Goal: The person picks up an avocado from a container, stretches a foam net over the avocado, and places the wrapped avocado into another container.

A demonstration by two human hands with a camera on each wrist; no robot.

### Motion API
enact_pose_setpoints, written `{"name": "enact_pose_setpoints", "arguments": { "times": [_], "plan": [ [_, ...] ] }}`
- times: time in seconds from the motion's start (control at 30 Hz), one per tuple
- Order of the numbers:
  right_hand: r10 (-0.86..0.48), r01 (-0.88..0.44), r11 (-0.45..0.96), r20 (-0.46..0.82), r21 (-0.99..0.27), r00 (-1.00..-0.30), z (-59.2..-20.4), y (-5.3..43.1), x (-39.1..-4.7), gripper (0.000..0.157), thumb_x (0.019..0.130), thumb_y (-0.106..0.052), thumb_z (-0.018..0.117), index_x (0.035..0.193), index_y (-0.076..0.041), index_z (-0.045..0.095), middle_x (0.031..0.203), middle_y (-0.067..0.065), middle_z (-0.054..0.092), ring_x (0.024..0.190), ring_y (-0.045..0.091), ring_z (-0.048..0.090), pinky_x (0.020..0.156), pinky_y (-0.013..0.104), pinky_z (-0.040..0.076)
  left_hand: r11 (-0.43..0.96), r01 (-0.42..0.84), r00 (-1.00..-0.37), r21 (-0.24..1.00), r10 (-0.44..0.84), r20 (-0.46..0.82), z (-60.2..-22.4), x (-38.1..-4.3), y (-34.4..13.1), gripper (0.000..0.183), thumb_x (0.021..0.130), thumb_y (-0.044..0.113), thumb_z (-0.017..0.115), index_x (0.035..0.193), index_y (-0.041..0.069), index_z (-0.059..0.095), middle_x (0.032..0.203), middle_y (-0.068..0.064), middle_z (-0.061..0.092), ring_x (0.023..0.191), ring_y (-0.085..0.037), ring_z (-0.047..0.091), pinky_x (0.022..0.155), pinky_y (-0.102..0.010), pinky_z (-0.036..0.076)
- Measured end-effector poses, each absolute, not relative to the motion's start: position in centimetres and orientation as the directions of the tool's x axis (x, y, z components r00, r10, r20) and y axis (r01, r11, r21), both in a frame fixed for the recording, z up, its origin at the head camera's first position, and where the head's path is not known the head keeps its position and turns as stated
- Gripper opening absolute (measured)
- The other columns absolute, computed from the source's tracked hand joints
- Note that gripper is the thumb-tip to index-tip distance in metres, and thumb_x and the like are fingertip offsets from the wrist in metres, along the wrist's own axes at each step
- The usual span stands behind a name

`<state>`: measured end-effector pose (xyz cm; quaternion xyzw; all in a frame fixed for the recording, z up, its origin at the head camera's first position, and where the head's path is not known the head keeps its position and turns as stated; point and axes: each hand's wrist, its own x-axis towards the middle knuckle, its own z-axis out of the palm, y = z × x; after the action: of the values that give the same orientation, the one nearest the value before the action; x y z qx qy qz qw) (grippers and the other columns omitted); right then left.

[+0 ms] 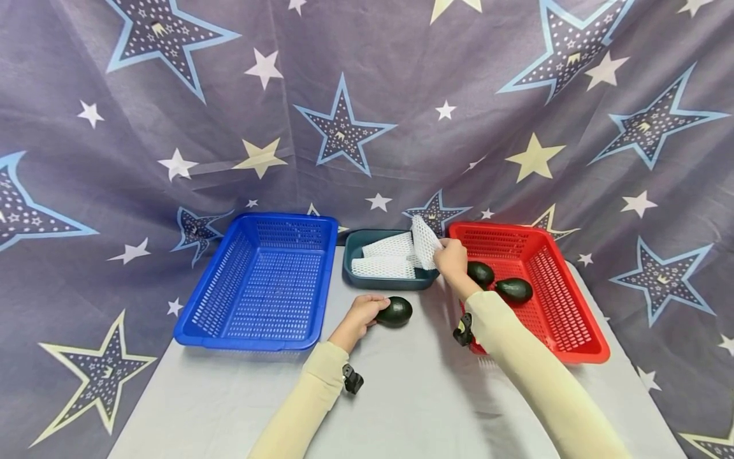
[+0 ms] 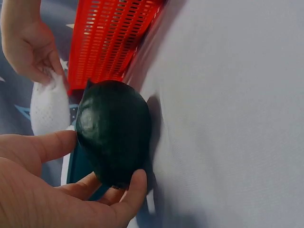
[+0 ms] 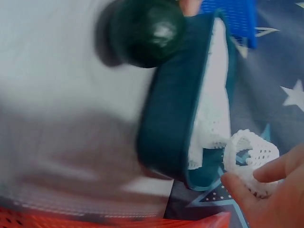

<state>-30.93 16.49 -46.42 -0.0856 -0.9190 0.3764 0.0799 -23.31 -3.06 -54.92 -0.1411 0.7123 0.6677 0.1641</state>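
Observation:
A dark green avocado [image 1: 395,312] is held by its end in my left hand [image 1: 362,315], close over the table in front of the teal bin. In the left wrist view, thumb and fingers curl round the lower part of the avocado [image 2: 114,130]. My right hand [image 1: 452,258] pinches a white foam net sleeve [image 1: 424,241] above the bin's right end. The right wrist view shows the open round mouth of the sleeve [image 3: 251,159] between thumb and fingers. More foam net sleeves [image 1: 383,267] lie in the teal bin [image 1: 391,284].
On the left stands a blue plastic basket [image 1: 321,299] with nothing seen inside. A red basket [image 1: 564,306] on the right holds avocados [image 1: 514,290], partly behind my right arm. A star-patterned curtain [image 1: 367,178] hangs behind the white table [image 1: 395,395].

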Motion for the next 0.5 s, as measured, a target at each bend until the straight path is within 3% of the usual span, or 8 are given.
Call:
{"name": "enact_pose_setpoints", "arguments": {
  "times": [0.1,0.3,0.5],
  "plan": [
    [0.240,0.118,0.620,0.045,-0.775,-0.970,-46.2,17.0,-30.8,0.037,0.092,-0.004,0.052,0.123,0.004,0.070,0.120,0.026,0.071,0.110,0.038,0.065,0.093,0.043,0.055,0.060,-0.407,-0.913,0.912,0.014,-0.408,-54.9,-23.3,-3.1,0.037,0.097,0.015,0.065,0.128,-0.006,0.064,0.134,-0.022,0.062,0.118,-0.031,0.061,0.096,-0.040,0.051],
    [0.184,0.148,0.262,-0.101,-0.954,-0.978,-45.5,17.4,-29.9,0.038,0.098,0.000,0.051,0.133,0.012,0.059,0.124,0.030,0.064,0.084,0.011,0.063,0.071,0.015,0.056,0.067,-0.344,-0.939,0.936,-0.040,-0.342,-54.1,-23.4,-3.0,0.040,0.097,0.013,0.064,0.131,-0.008,0.061,0.134,-0.024,0.061,0.124,-0.036,0.058,0.107,-0.044,0.049],
    [0.016,0.185,0.030,-0.185,-0.982,-0.983,-45.0,17.4,-28.1,0.044,0.102,0.001,0.050,0.144,0.012,0.047,0.127,0.022,0.061,0.086,0.003,0.062,0.079,0.014,0.056,0.012,-0.209,-0.970,0.978,-0.131,-0.206,-51.6,-23.9,-2.4,0.045,0.096,0.016,0.065,0.135,-0.006,0.059,0.135,-0.024,0.060,0.127,-0.034,0.056,0.110,-0.044,0.046]
  ]
}}
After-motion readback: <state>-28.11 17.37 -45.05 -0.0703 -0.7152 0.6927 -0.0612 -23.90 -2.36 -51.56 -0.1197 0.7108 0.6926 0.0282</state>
